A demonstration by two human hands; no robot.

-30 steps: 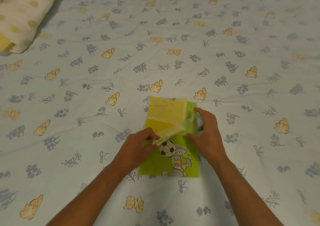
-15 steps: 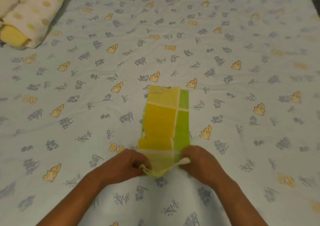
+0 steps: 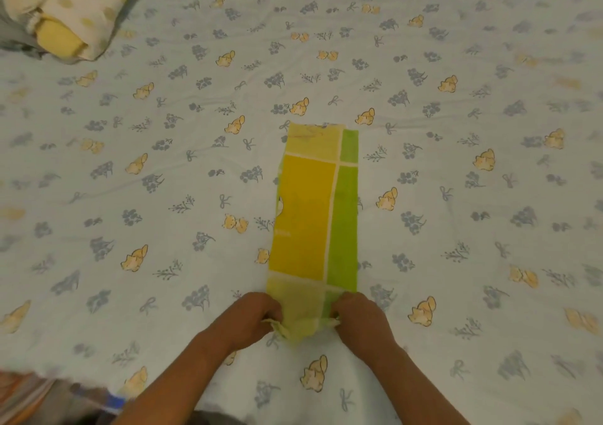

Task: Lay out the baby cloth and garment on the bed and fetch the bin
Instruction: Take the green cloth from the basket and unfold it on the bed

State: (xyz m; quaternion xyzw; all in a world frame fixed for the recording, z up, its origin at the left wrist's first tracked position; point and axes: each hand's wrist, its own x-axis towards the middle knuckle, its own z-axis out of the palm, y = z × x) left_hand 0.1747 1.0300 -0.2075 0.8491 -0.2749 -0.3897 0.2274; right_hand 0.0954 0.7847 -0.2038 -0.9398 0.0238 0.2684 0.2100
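A yellow and green baby cloth (image 3: 313, 216) lies as a long narrow strip on the bed (image 3: 163, 163), running away from me. My left hand (image 3: 251, 320) pinches its near left corner and my right hand (image 3: 359, 320) pinches its near right corner. The near edge is bunched between the two hands. No bin is in view.
A rolled bundle of white spotted and yellow fabric (image 3: 71, 13) sits at the far left corner of the bed. Blurred items (image 3: 49, 398) show at the bottom left, off the bed's near edge. The patterned sheet spreads wide on every side of the cloth.
The folded cloth has been opened out into a long strip and pulled toward me. Both hands moved from its middle to its near end.
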